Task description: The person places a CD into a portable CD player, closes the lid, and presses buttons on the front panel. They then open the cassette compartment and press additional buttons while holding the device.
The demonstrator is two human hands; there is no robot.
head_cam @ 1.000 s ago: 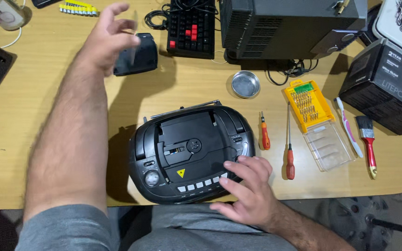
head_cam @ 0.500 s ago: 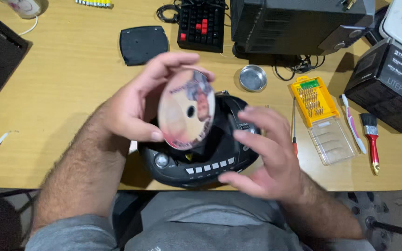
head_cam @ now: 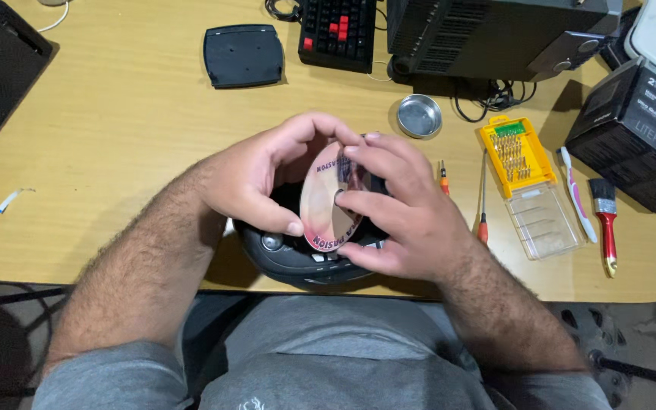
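Disc (head_cam: 326,199) pinched between both hands, tilted on edge above black portable player (head_cam: 309,262).
Left hand (head_cam: 256,178) gripping disc rim, thumb at lower edge, fingers arched over top edge. Right hand (head_cam: 396,209) grasping opposite side, one fingertip at centre hole, other fingers spread across printed face. Player directly beneath both hands, mostly hidden, front bulging close to near table (head_cam: 115,137) edge. Just beyond right hand: small metal dish (head_cam: 419,116). Just outside right hand: two orange-handled screwdrivers (head_cam: 483,197), then yellow bit case (head_cam: 516,148) with clear lid, toothbrush (head_cam: 577,196), red-handled paintbrush (head_cam: 606,220). Beyond left hand: flat black cover (head_cam: 243,55), well apart; keyboard (head_cam: 338,32) farther back. Bare tabletop wide open outside left hand; right side crowded up to black box (head_cam: 632,133).
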